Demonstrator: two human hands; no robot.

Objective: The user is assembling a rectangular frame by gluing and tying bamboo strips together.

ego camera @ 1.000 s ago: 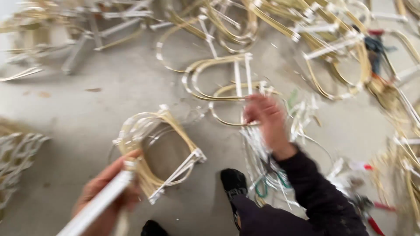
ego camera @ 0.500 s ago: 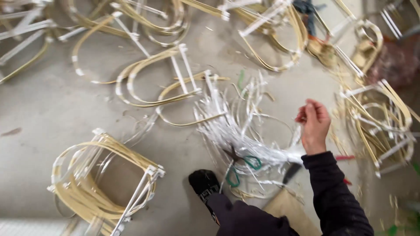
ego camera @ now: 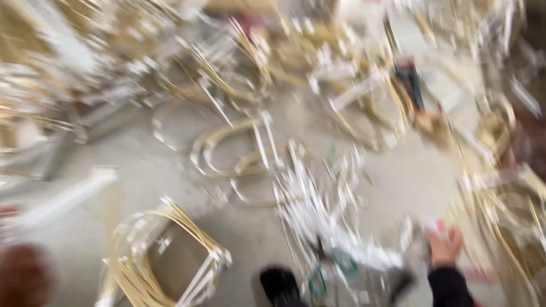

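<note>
The view is heavily blurred. My right hand (ego camera: 445, 245) is low on the right, at the edge of a loose heap of white strips (ego camera: 318, 216) on the concrete floor; something small, pale and pinkish sits at its fingertips, too smeared to identify. My left hand (ego camera: 23, 278) is a reddish smear in the bottom left corner. A long white strip (ego camera: 65, 199) runs just above it; whether the hand holds it is unclear. A bundle of bent yellow-and-white frames (ego camera: 165, 256) lies between my hands.
Many curved yellow and white cane hoops (ego camera: 233, 153) and frames litter the floor ahead and to the right (ego camera: 512, 227). My black shoe (ego camera: 278, 284) is at the bottom centre, with green-handled scissors (ego camera: 341, 264) beside it.
The view has swung and blurred. My right hand has dropped lower on the right, by the white strips. My left hand and the long white strip have come back into view at the left.
</note>
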